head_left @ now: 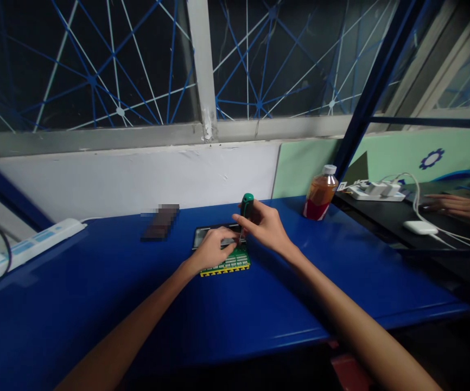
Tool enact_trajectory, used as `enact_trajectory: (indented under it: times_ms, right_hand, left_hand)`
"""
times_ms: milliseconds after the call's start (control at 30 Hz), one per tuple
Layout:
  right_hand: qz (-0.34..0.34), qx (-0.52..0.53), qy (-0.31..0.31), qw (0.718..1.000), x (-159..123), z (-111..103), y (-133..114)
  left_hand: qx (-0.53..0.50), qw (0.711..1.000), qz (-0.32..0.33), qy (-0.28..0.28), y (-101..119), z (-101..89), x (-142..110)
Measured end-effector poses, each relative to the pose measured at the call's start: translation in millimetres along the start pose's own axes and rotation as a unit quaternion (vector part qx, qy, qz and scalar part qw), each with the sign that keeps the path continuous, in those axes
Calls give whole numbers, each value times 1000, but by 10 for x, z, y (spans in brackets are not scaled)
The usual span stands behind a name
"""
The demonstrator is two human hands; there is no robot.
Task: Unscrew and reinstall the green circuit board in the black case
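Observation:
My right hand (271, 227) is closed round the dark handle of a green-capped screwdriver (248, 200). The screwdriver stands nearly upright, its thin shaft pointing down at a green circuit board (237, 258). Whether the tip touches anything is too small to tell. My left hand (214, 248) lies over the board's left part, thumb and fingers apart, fingertips close to the shaft. Along the board's near edge runs a yellow toothed strip (224, 270). Behind it is a black-framed display panel (199, 238), partly covered by my left hand.
A drink bottle (320, 194) stands at the blue table's (170, 320) back right. A dark blurred-out object (160, 221) lies back left. Power strips (42, 244) with cables sit at left and on the black table. Another person's hand (461, 208) rests far right.

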State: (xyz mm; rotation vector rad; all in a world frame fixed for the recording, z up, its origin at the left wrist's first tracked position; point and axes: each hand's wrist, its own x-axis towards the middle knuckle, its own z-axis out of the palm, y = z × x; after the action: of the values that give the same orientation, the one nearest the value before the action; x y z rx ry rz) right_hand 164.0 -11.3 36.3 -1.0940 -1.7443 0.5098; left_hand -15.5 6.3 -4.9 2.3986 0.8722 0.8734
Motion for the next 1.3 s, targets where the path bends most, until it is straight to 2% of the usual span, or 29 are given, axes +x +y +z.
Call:
enact_trajectory:
  times_ms: [200, 500, 633, 733, 900, 1000, 1100, 1200, 1300]
  right_hand:
    - [3, -3, -10, 1000, -12, 3, -14]
    - [3, 9, 8, 1000, 0, -10, -4]
    - [1, 29, 20, 999, 5, -11, -2]
    - [-5, 56, 55, 997, 29, -70, 4]
    - [-21, 58, 184, 981, 102, -287, 52]
    - [-21, 21, 241, 970, 129, -393, 99]
    - [-20, -27, 259, 965, 136, -447, 139]
    - [-16, -61, 253, 965, 133, -475, 161]
    - [-9, -76, 251, 965, 128, -495, 177]
  left_hand:
    - [3, 1000, -6, 5, -3, -5, -4]
    - [-6, 1000, -3, 3, -3, 0, 0]
    - [-8, 999, -19, 24, 0, 10, 7]
    - [6, 999, -38, 39, 49, -46, 19]
    - [36, 996, -50, 71, 187, -139, 106]
    - [52, 998, -21, 38, 243, -52, 227]
    - [44, 999, 11, -10, 268, 121, 365]
    - [72, 997, 20, -20, 285, 257, 457]
    - [104, 994, -9, 13, 295, 253, 450]
